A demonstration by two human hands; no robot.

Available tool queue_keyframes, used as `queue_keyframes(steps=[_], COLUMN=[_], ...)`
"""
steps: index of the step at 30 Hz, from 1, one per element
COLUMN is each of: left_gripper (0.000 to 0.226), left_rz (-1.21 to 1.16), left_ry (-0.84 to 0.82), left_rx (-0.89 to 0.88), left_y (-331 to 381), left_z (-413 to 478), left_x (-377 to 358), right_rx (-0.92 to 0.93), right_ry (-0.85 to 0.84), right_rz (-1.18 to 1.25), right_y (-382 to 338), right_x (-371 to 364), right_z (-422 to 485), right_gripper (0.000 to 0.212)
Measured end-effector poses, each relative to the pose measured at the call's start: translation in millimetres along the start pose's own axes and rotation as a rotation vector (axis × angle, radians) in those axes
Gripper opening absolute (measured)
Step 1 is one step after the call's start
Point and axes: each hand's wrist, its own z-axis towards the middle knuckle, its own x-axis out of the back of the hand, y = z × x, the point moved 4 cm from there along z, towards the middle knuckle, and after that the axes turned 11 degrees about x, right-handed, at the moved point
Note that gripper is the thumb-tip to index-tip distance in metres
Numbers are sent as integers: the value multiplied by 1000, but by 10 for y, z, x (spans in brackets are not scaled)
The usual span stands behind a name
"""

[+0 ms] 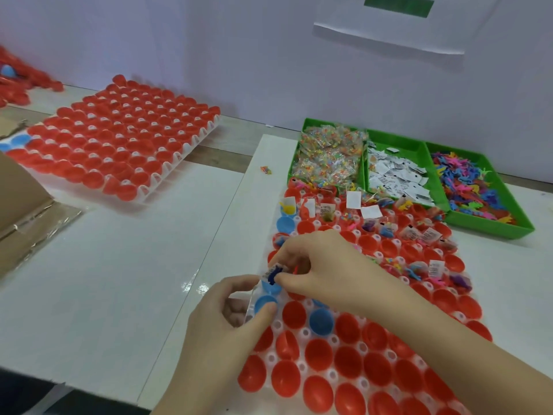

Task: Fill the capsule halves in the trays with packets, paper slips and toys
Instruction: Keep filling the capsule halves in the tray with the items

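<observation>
A white tray (305,333) of open red and blue capsule halves lies in front of me. Its far rows hold packets, paper slips and small toys. My right hand (326,265) pinches a dark blue toy (273,272) with a small packet over a blue capsule half (270,287) at the tray's left edge. My left hand (227,322) curls round that tray edge, thumb on another blue half (264,304). The green bin (490,227) beyond has three compartments: clear packets (326,154), paper slips (395,178), colourful toys (469,187).
A second tray (125,139) of closed red capsules sits at the far left. Cardboard (21,205) lies at the left edge, loose red capsules (21,82) in the far left corner. One stray packet (265,170) lies on the white table (119,280). A white wall stands behind.
</observation>
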Motion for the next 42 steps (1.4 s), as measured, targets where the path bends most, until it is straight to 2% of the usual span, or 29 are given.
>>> queue_keyframes(steps=[7,10,13,18,24,30,42], left_gripper=[23,24,24,26,26,27,29], left_rz=[-9,-8,-27,-53,-38,-61,-73], left_ry=[8,2,-8,-30,-27,-45,-52], left_rx=[-5,-18,-19,-31,-51,-36,-14], left_y=[-27,-47,-65,-80,-81,-91,-28], left_z=[52,61,53,41,41,47,29], left_x=[-11,-16,-25,-38,-44,-44,-39], right_rx=[-12,-4,36,4,1,-40,12], right_ry=[-123,-185,-241,-178,-68,-15,-116], right_rz=[-159,-288,-340,-197,-106,92,-53], right_y=[-60,-124,-171,-98,-18,81,47], right_x=[8,-42,-91,-58,-106,71,53], right_z=[106,166,218,206,107,-8,-5], right_gripper=[9,19,8,21,7,23,11])
